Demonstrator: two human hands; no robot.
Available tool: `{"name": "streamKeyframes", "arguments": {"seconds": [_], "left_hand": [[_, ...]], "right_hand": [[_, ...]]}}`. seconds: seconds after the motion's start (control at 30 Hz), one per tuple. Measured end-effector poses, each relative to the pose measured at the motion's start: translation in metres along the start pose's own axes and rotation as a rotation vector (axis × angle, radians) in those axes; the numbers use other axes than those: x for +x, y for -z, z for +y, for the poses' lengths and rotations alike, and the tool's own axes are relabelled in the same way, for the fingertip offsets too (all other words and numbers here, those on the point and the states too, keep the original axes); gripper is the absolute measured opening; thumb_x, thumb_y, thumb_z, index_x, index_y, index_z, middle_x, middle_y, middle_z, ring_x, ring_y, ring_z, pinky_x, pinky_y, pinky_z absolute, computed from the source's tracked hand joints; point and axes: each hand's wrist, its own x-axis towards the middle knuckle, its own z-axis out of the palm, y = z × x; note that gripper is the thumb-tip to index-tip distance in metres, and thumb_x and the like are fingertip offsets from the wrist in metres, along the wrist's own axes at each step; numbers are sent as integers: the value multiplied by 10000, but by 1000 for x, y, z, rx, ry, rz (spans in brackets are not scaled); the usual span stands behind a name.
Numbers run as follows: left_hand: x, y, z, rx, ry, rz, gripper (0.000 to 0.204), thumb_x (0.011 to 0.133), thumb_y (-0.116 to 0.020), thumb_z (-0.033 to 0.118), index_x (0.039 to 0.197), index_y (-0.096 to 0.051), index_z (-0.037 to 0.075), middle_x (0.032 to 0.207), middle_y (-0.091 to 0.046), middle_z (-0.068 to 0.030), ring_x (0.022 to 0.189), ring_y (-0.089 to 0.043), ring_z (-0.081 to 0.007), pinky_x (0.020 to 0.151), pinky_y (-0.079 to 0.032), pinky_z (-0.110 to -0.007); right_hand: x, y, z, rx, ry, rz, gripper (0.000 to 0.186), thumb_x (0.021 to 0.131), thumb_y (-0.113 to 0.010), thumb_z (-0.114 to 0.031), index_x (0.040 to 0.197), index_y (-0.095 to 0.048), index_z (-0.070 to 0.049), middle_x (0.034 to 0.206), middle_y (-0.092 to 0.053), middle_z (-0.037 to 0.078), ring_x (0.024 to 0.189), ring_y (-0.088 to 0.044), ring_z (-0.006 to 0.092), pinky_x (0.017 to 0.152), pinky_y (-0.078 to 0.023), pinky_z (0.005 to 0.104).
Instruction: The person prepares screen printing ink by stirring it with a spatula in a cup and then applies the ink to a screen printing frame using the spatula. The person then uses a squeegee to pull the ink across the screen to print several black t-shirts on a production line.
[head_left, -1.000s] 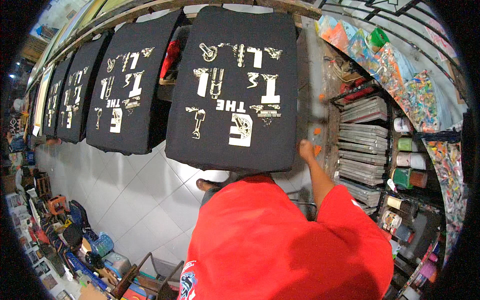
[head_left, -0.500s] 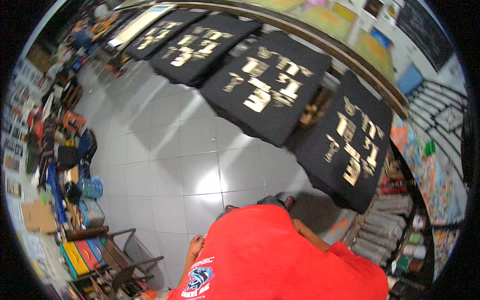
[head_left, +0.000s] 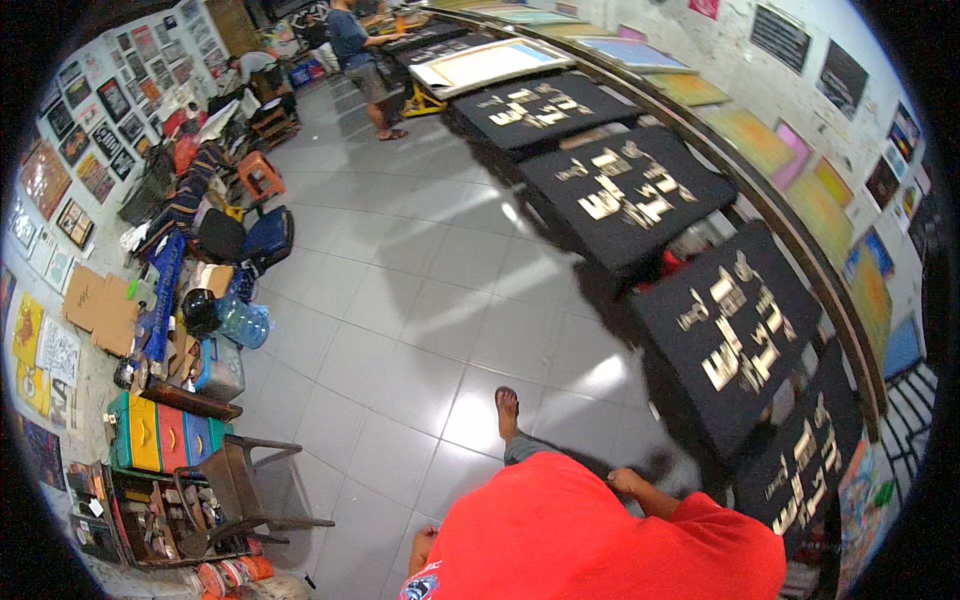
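Observation:
My left hand (head_left: 424,540) hangs low beside my red shirt (head_left: 600,530), mostly hidden by it, and its fingers are too small and covered to read. On the other side my right hand (head_left: 628,484) is loosely curled, with nothing visible in it. It is nearest to a row of black T-shirts laid flat on boards, including a near shirt (head_left: 690,345) with pale cream prints. Another black shirt (head_left: 625,205) lies farther along, and the nearest one (head_left: 800,440) is at the lower right. Neither hand touches them.
Grey tiled floor (head_left: 400,330) runs between the shirt row and clutter on the left. A brown chair (head_left: 225,490), a coloured drawer unit (head_left: 160,432) and a blue water bottle (head_left: 243,322) stand there. Farther off, a person (head_left: 360,60) stands beside a framed screen (head_left: 490,65).
My view has swung left and I have stepped along the row; one foot now shows ahead. The shirts appear farther right, and the far person and the left wall show more fully.

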Motion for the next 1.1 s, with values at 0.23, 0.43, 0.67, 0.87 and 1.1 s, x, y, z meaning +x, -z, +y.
{"name": "streamKeyframes", "arguments": {"seconds": [0.23,0.43,0.67,0.87,1.1], "left_hand": [[36,30,103,-50,197,141,201,924,-535,208,862,-652,56,805,-674,-76,686,-630,-206,648,-510,-331],[88,68,157,-135,229,231,219,910,-523,224,856,-658,60,824,-683,-81,693,-637,-221,668,-511,-350],[193,137,222,-158,246,256,241,894,-508,242,848,-664,64,847,-693,-87,703,-646,-239,692,-513,-372],[307,261,247,-3,220,149,261,880,-496,258,842,-670,68,866,-702,-92,711,-654,-254,713,-515,-391],[474,509,297,1104,-821,-43,285,863,-481,277,835,-677,72,888,-712,-98,720,-663,-271,737,-517,-412]], "right_hand": [[191,167,-76,-187,86,-24,491,883,-497,-476,956,-680,-26,1012,-663,225,977,-615,429,845,-491,495],[374,341,-206,-348,263,46,447,919,-483,-406,983,-667,-3,1025,-652,234,961,-602,442,854,-483,514],[484,461,-447,-127,478,287,349,908,-541,-341,963,-667,-21,1007,-666,195,917,-630,384,837,-502,451],[541,423,-499,-166,615,180,348,928,-515,-339,943,-660,-23,1020,-660,188,906,-625,385,834,-497,466],[558,325,-350,-33,-144,-58,495,896,-522,-489,932,-674,-20,923,-682,201,858,-636,389,759,-509,499]]}}
